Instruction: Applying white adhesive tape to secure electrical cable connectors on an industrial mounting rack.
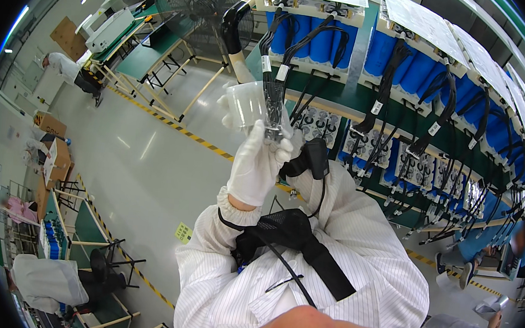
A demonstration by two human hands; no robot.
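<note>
My left hand [253, 171], in a white glove, is closed around the lower end of a bundle of black cables [274, 96]. The bundle hangs from a blue battery pack [311, 38] and has white labels on it. Shiny clear film seems to cover its lower part. A roll of clear film [246, 105] stands just left of the cables. White-gloved fingertips of my right hand [226, 112] show at the roll's far left side, holding it from behind. The cables and the roll hide most of that hand.
More blue battery packs [402, 67] with hanging black cables line the green shelf to the right, with white-topped modules below. A fan [198, 2] and a tan pipe frame stand ahead. Yellow-black tape [172, 123] marks the floor. Other people work at the left and far right.
</note>
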